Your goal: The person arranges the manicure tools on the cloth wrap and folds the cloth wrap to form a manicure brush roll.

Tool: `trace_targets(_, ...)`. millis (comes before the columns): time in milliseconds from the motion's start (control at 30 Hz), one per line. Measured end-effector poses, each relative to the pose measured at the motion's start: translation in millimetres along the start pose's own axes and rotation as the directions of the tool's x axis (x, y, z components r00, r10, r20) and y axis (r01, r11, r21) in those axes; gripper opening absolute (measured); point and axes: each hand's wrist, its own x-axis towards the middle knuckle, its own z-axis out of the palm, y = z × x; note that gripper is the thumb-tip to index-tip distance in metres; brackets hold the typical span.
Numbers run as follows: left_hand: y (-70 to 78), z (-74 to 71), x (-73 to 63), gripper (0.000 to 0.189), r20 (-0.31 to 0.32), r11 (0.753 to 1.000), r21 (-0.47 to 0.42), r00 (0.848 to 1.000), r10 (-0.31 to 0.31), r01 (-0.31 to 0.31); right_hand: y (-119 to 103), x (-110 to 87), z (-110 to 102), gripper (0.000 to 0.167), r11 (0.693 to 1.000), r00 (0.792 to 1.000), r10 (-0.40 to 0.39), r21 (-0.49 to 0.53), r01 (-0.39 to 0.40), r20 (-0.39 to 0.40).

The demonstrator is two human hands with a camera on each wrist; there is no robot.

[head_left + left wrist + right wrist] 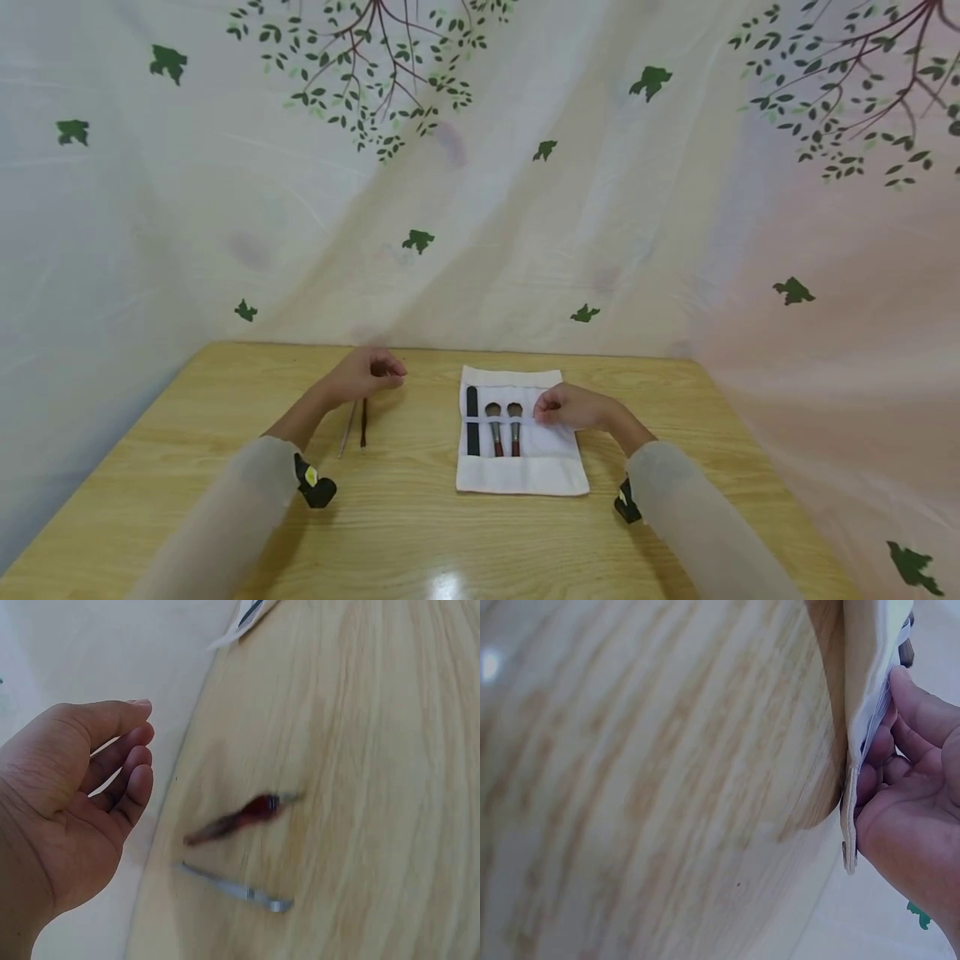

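A white fabric tool roll [516, 477] lies unrolled on the table. Under its white elastic band [530, 420] sit a flat black strip [472, 421] and two brushes, one [497, 433] beside the other [515, 433], with dark bristles and red handles. My right hand [573, 406] pinches the band near the roll's right edge, thumb against the white material. Loosely curled and holding nothing, my left hand [75, 795] hovers above the far left of the table. Close by lie a dark red slim tool with a metal tip [244, 816] and a thin silver tool [240, 889].
The wooden table [405, 533] ends at a pale hanging cloth [480, 283] printed with leaves and branches. A small black camera [318, 487] is strapped to the left wrist, another [628, 504] to the right.
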Motion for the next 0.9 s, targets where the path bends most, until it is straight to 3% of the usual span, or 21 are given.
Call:
trace_targets(433, -27.5, -25.8, -46.4, 0.015, -0.017, 0.995, 0.068, 0.997, -0.078, 0.079, -0.8, 0.9, 1.7, 0.013, 1.000, 1.000, 0.005, -0.003, -0.005, 0.000)
trace_targets(600, -37.9, -26.9, -54.5, 0.018, -0.008, 0.986, 0.124, 0.994, -0.108, 0.108, -0.4, 1.8, 2.4, 0.013, 1.000, 1.000, 0.001, -0.002, -0.001, -0.004)
trace_targets(900, -32.0, -25.8, -58.4, 0.029, 0.001, 0.975, 0.149, 0.986, -0.166, 0.164, 1.0, 1.4, 2.6, 0.013, 0.999, 0.999, 0.026, -0.039, -0.027, -0.022)
